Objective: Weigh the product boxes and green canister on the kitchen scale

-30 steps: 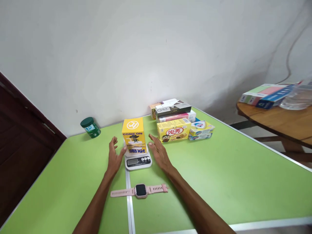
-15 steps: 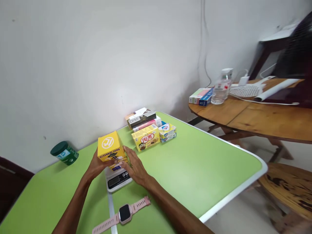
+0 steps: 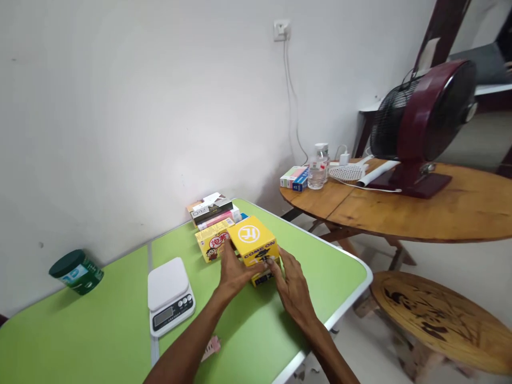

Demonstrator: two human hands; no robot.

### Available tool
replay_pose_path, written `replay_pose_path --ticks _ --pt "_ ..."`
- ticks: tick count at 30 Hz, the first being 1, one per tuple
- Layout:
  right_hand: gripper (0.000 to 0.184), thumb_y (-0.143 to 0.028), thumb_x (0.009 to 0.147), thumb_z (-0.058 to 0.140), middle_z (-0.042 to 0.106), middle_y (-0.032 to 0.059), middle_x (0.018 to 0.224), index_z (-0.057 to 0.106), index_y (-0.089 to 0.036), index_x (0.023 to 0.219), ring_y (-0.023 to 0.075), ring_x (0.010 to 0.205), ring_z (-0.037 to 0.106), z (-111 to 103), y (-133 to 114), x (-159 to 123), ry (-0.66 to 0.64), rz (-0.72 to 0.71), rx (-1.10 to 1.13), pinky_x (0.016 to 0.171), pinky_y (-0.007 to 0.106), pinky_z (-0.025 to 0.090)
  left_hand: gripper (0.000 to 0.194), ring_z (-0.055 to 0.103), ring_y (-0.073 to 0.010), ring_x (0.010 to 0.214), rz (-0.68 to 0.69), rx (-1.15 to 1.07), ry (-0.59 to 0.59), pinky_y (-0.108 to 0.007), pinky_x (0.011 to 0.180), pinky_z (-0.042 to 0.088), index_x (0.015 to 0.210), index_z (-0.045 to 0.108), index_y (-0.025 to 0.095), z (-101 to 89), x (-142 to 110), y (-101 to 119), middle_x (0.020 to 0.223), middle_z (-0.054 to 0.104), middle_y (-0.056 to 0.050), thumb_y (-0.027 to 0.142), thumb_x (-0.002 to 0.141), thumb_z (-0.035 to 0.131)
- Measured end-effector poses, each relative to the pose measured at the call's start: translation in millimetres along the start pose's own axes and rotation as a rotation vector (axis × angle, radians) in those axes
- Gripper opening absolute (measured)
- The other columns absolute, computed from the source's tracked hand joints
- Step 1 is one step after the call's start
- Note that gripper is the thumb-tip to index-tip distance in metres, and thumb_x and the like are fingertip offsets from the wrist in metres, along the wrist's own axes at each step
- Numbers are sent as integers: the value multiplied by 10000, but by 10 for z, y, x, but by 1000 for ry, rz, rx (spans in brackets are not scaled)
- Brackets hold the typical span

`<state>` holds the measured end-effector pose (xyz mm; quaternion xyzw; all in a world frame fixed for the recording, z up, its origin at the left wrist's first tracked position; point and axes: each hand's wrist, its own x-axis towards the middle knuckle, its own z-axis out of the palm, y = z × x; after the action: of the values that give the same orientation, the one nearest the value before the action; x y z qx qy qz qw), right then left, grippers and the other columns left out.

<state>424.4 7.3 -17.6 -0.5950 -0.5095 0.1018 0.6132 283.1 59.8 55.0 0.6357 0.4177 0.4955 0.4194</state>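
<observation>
Between both hands is a yellow cardboard box (image 3: 253, 240) with a white round emblem on top and "COME ON" printed on its front. My left hand (image 3: 234, 266) grips its left side, with the thumb across the front. Along the right side and front lie the fingers of my right hand (image 3: 292, 280). The box is over the right part of the green table; I cannot tell whether its base touches. To the left, a white kitchen scale (image 3: 170, 293) has a bare platform. A pink watch strap (image 3: 211, 348) shows partly from behind my left forearm.
Behind the box stand a yellow snack box (image 3: 212, 242) and several stacked boxes (image 3: 212, 210). A green canister (image 3: 78, 272) lies tilted at the left by the wall. To the right are a wooden table (image 3: 400, 213) with a fan (image 3: 424, 117), and a wooden stool (image 3: 436, 320).
The yellow box has been moved off the scale to the right, held in both hands. The scale platform is now uncovered. My view has turned right, bringing the fan into sight.
</observation>
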Motion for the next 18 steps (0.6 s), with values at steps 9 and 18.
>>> replay_pose_path --ticks 9,18 --pt "548 -609 1004 378 707 165 1243 617 -199 1279 327 1166 651 -10 247 318 -78 141 34 1056 520 505 809 613 -344 1220 5 318 68 -480 1042 502 1085 487 228 382 335 -119 1183 623 -122 405 493 1009" --pt "613 -651 923 396 703 220 1204 640 -173 1218 407 1103 662 -66 340 346 -80 142 -190 967 580 521 1276 255 -433 1571 -58 244 31 -573 1290 274 1525 329 167 389 179 -100 1593 352 -242 401 473 1011"
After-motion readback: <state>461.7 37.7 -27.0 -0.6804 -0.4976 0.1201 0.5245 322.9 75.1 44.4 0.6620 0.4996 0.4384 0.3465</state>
